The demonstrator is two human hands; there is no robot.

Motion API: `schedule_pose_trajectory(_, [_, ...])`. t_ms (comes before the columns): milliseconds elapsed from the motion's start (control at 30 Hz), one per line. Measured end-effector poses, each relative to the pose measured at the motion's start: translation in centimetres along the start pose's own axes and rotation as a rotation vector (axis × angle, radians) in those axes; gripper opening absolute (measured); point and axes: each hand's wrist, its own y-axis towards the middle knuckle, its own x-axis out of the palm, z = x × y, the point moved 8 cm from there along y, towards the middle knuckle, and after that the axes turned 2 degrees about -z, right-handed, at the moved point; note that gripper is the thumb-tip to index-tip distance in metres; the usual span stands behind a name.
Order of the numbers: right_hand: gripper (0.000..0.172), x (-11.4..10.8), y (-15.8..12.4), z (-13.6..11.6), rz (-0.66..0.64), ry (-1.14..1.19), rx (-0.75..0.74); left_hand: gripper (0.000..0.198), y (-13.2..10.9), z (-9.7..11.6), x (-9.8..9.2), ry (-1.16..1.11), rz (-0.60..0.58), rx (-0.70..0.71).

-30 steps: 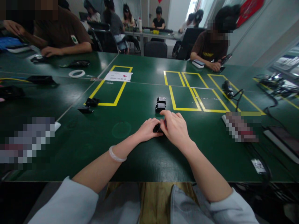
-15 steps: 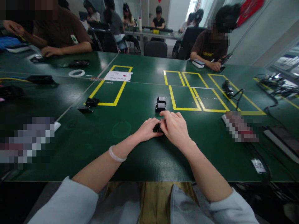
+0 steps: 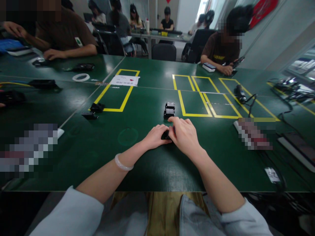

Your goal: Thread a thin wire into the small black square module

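Note:
My left hand [image 3: 155, 136] and my right hand [image 3: 184, 134] meet on the green table [image 3: 157, 164], both closed around a small black part [image 3: 165, 134] that shows only between the fingers. A pale bangle [image 3: 122, 163] circles my left wrist. Just beyond my fingertips stand two more small black parts [image 3: 169, 110], one behind the other, apart from my hands.
Yellow tape rectangles [image 3: 197, 98] mark the table ahead. Two black pieces [image 3: 94, 110] lie to the left, a black tool with cable [image 3: 241, 94] to the right, and a white sheet [image 3: 124, 80] farther back. Other people sit at the far side and at the left.

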Motion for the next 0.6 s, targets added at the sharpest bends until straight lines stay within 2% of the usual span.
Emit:
schedule_pose_trajectory(300, [0.02, -0.02, 0.06, 0.11, 0.0, -0.052, -0.011, 0.038, 0.02, -0.05, 0.14, -0.015, -0.001, 0.008])
schedule_pose_trajectory(600, [0.018, 0.0, 0.03, 0.09, -0.025, 0.024, 0.011, 0.035, 0.0, -0.13, 0.1, -0.023, -0.001, 0.0])
